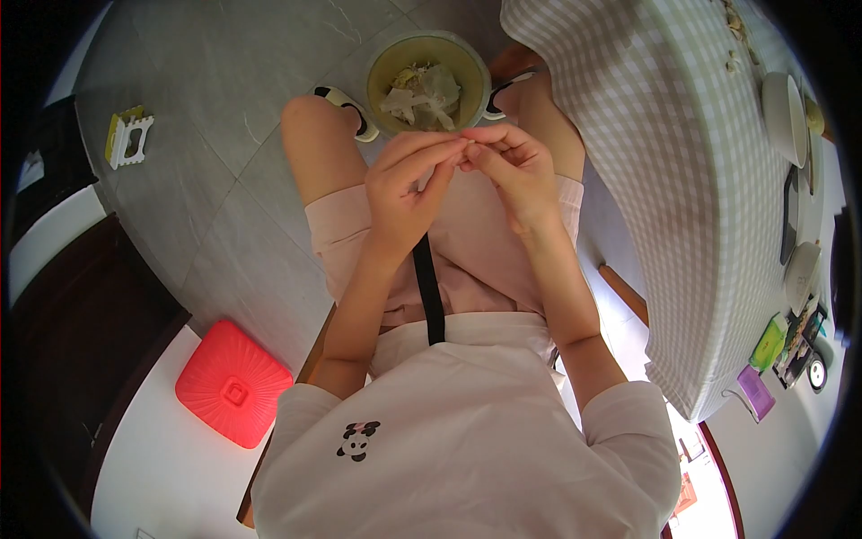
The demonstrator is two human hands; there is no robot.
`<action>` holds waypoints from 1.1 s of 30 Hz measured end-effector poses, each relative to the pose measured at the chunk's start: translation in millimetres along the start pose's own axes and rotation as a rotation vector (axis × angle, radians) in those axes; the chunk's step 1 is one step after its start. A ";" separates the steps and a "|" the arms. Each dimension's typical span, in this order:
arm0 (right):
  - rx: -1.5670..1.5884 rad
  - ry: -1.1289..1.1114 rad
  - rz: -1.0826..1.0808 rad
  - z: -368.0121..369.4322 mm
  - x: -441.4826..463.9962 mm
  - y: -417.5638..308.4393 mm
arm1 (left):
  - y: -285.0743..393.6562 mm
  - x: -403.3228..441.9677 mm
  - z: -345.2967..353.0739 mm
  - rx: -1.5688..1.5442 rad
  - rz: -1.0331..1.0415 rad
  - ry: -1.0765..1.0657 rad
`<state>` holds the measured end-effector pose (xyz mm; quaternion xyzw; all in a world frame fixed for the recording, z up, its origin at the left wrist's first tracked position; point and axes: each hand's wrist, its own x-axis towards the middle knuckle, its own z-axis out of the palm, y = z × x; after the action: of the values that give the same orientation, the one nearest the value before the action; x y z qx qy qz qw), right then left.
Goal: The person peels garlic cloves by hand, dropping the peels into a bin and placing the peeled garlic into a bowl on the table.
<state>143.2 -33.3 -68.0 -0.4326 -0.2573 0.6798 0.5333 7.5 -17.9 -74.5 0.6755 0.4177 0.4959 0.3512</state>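
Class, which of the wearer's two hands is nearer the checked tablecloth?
The right hand, on the side toward the tablecloth; the left hand is farther from it.

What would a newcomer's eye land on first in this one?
Probably the bright red, squarish plastic piece at lower left. Next, the left hand and right hand, fingertips together near the upper middle, just below the bucket of pale scraps in the picture. The checked tablecloth sweeps down the right side.
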 end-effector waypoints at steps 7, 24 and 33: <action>0.038 0.004 -0.013 6.9 -0.2 -2.6 | 5.3 2.4 -0.8 -0.021 -0.070 0.058; -0.352 -0.002 -0.395 9.6 -3.2 -1.3 | 6.1 9.8 -7.8 0.100 0.052 0.043; -0.587 0.044 -0.485 8.0 -3.5 0.9 | 8.1 12.9 -8.7 0.198 0.114 0.048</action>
<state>136.1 -36.0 -63.6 -0.5082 -0.5246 0.4215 0.5375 2.9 -8.9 -60.2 0.7174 0.4337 0.4874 0.2441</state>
